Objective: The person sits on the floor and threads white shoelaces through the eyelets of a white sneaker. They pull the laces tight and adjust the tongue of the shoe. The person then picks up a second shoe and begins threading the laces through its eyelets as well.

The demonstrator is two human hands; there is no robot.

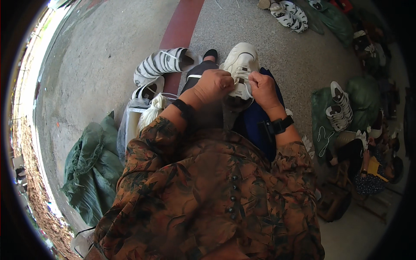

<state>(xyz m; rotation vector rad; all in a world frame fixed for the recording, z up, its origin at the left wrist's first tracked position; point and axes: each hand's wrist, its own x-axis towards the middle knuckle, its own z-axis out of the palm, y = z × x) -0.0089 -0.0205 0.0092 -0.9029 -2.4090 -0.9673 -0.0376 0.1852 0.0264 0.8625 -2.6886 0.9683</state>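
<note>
Two hands — left hand (213,85), right hand (263,89) (lacing) — one cream sneaker (241,65)

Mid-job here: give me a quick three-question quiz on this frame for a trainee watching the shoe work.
1. True or false: both hands are on the white sneaker.
2. What lies beside the left hand, on the person's left? A) a striped shoe B) a metal bucket C) a book
3. What colour is the cloth under the sneaker?

Key:
1. True: the left hand and right hand both grip it at the laces.
2. A: the striped shoe lies on the floor.
3. Dark blue, the blue cloth on the lap.
</note>
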